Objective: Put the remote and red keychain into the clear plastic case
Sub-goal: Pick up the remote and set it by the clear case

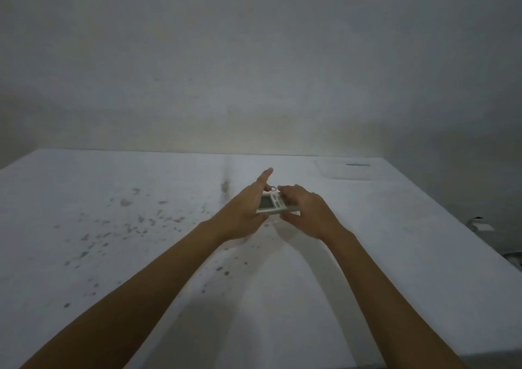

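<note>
A small white remote (271, 204) with a grey screen is held between both hands above the middle of the white table (113, 227). My left hand (243, 213) supports its left end, index finger pointing forward. My right hand (306, 213) grips its right end with fingers over the top. A small metal ring (274, 188) shows just behind the remote; the red keychain body is hidden. The clear plastic case (343, 170) lies flat at the table's far right corner, well away from both hands.
The table top has dark speckled stains (135, 222) left of centre. A grey wall (254, 58) rises right behind the table. Small pale objects (480, 224) sit beyond the table's right edge.
</note>
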